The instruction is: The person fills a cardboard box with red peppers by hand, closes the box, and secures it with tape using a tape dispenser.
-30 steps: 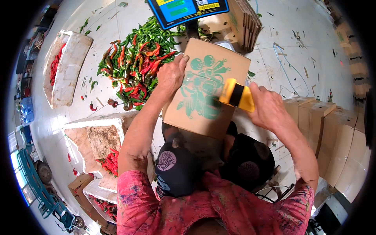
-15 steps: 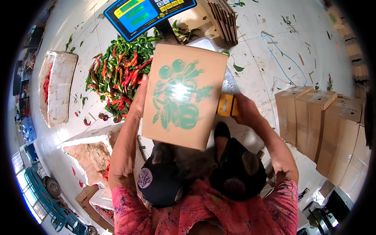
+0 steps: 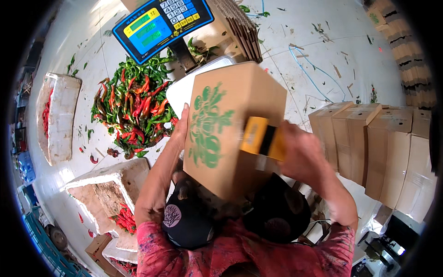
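Note:
A cardboard box (image 3: 265,90) with green printed vegetables stands tilted in front of me, above my knees and partly over the silver pan (image 3: 181,96) of a scale. My left hand (image 3: 180,129) grips its left edge, fingers along the side and partly hidden. In my right hand (image 3: 297,150), somewhat blurred, is a yellow tape dispenser (image 3: 254,134) with a black band. The dispenser lies against the box's right side, its far end hidden by my fingers.
The scale's blue display (image 3: 147,30) rises beyond the box. Left lie a heap of red and green peppers (image 3: 134,106) and foam boxes (image 3: 64,115), (image 3: 108,189). Closed cartons (image 3: 350,138) line the right; flattened cardboard (image 3: 240,30) stands at the back.
The box has turned, so its right side now shows and its printed face points left. The tape dispenser and my right hand have moved nearer, down along that side.

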`<state>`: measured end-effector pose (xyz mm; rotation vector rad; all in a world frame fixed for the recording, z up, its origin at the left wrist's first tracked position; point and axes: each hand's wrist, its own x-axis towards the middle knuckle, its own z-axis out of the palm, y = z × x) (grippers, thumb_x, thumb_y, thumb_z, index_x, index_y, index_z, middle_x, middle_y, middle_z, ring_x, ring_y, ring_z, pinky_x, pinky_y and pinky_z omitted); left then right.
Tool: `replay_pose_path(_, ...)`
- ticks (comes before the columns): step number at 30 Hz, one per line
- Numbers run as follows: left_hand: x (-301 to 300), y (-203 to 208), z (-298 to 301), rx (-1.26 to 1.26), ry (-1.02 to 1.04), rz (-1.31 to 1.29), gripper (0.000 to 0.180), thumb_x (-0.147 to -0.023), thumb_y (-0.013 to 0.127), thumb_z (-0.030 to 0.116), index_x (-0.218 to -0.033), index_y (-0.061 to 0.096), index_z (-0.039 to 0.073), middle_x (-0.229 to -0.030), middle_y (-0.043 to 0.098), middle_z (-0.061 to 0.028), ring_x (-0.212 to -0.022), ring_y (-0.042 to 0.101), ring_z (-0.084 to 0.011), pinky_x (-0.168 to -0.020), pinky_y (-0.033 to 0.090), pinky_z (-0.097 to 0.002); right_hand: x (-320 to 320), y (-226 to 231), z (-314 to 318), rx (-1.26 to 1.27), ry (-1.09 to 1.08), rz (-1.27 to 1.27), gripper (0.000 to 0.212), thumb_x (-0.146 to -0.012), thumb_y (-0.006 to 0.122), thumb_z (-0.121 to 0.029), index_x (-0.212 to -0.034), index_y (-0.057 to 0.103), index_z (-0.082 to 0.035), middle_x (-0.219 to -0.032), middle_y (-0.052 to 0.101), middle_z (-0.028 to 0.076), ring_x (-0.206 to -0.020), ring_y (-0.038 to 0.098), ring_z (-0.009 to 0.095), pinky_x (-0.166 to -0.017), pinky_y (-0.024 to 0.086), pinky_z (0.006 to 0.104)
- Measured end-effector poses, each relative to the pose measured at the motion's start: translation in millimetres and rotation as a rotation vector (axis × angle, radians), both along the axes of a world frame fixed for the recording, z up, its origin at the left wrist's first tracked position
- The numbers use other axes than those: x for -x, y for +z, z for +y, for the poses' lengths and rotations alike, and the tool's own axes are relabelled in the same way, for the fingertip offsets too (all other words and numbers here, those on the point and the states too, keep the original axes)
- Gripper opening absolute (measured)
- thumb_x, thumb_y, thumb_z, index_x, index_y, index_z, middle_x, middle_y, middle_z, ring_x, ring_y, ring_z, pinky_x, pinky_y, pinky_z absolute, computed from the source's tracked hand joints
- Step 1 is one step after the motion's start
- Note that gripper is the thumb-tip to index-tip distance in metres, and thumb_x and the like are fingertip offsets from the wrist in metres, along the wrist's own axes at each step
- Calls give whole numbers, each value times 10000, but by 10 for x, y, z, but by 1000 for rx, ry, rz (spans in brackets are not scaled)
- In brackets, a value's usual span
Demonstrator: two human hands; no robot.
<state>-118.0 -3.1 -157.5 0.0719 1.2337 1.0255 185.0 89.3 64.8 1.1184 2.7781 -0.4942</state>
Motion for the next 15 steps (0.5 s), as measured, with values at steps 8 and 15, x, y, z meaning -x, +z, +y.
replay_pose_path(8, 29, 1327, 267, -355, -52, 552, 734, -1076, 313, 612, -1490, 503, 36, -1412, 601, -176, -1289, 582, -242, -1075, 455, -365, 1221, 24, -144, 4, 143, 186, 362, -718, 712, -128, -1015, 575, 28, -840, 685, 199, -778, 713, 348, -696, 554, 435)
replay_pose_path(15, 55, 1398, 416, -256, -321, 1258, 523, -1056, 457, 520, -1331, 618, 105, -966, 724, -230, -916, 715, -379, -829, 536, -493, 1214, 164, -84, 39, 187, 57, 364, -758, 701, -140, -1054, 570, 28, -838, 720, 215, -813, 741, 357, -754, 576, 443)
